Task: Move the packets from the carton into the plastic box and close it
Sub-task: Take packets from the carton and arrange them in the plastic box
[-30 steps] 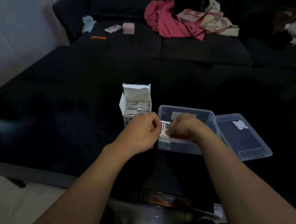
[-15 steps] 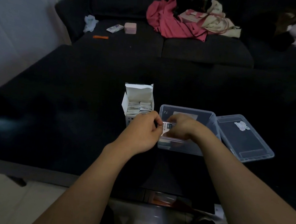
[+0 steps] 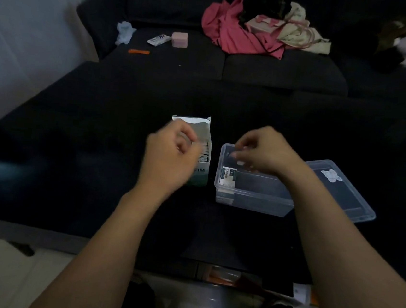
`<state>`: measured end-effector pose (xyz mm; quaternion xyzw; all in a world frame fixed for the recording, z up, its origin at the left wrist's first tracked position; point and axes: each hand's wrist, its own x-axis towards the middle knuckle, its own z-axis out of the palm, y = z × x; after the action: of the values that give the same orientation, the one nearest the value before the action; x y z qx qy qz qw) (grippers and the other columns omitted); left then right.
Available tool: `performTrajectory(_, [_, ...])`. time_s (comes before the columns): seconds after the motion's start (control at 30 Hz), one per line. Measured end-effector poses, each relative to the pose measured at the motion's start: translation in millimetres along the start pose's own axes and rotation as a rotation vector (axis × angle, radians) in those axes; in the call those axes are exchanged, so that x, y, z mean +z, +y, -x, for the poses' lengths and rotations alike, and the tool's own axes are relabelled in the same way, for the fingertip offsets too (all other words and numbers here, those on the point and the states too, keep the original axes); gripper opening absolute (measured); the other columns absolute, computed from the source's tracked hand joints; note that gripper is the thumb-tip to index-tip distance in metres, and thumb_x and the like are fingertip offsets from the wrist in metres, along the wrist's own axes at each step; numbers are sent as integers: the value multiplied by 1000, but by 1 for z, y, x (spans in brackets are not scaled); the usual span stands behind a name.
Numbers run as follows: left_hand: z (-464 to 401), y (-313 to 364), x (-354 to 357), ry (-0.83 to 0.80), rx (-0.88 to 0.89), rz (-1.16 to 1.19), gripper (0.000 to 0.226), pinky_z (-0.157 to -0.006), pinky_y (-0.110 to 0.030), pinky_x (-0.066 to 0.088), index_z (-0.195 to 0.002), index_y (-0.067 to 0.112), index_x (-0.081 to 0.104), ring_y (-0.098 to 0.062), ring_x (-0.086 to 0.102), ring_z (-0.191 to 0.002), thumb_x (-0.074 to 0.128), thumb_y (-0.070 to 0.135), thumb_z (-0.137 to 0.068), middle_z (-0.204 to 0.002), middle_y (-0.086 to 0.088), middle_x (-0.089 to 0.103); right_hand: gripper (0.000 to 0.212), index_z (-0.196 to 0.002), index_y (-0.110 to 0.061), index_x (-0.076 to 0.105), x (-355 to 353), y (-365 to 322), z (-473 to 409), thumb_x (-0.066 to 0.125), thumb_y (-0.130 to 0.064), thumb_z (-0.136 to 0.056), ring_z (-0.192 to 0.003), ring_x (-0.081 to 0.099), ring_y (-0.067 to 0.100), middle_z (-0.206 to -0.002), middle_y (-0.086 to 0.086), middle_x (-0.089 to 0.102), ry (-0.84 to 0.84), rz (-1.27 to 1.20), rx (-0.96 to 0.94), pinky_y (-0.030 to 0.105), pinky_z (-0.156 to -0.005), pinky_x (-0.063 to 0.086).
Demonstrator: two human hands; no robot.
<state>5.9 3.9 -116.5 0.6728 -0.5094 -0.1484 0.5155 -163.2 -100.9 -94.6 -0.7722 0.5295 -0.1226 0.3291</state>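
A white carton (image 3: 201, 126) stands open on the dark table, with packets (image 3: 205, 155) upright inside it. My left hand (image 3: 171, 155) hovers over the carton's near side, blurred, fingers curled and apart, nothing visible in them. To its right sits the clear plastic box (image 3: 254, 202), with a small stack of packets (image 3: 228, 179) at its left end. My right hand (image 3: 264, 152) is above the box's far edge, fingers loosely spread and empty. The box's clear lid (image 3: 342, 201) lies open and flat on the right.
Beyond the black table (image 3: 98, 142) is a dark sofa with pink and cream clothes (image 3: 234, 31), a pink block (image 3: 179, 39), a small tube, a tissue and an orange item. A white wall runs along the left. Papers lie under the table's near edge.
Both hands held a packet together at the box's left end. They have let go: the packet now stands in the box, my left hand moved left to the carton, my right hand rose.
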Motion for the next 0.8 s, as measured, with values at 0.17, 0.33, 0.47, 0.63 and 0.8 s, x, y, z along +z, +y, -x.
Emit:
performTrajectory(0.17, [-15,-13,-30,401,-192,110,25,-61,-32,50,-83,23,55,-9,52,-54,72,6,-80,-60,5,55,6,-92,-28,73,14,-53,20,75,-24,-88,-76,60,-3,-86,-14,67,121,-29,-417,15,-71,48])
performTrajectory(0.33, [-6,-26,-23,130,-255,-118,25,-62,-26,47,-90,20,58,-10,60,-69,80,20,-79,-81,3,63,19,-109,-30,73,51,-67,4,68,-24,-92,-96,58,21,-110,4,59,201,450,-497,33,-81,50])
performTrajectory(0.47, [-3,-34,-19,-9,-219,-225,23,-57,-24,47,-83,22,57,-12,64,-71,80,25,-83,-80,3,65,15,-102,-27,75,57,-70,-4,68,-21,-91,-99,57,22,-105,3,65,153,641,-500,35,-86,41])
performTrajectory(0.63, [-3,-34,-19,14,-175,-244,28,-72,-45,61,-77,23,53,-16,68,-72,79,16,-83,-77,4,66,10,-98,-26,74,59,-67,-13,70,-24,-90,-93,61,20,-102,0,69,91,603,-444,33,-82,39])
performTrajectory(0.8, [-5,-33,-16,10,-172,-267,26,-73,-47,60,-78,21,52,-16,67,-72,77,14,-83,-77,4,64,6,-92,-23,75,53,-60,-15,72,-20,-87,-94,64,20,-102,1,67,23,507,-398,32,-77,51])
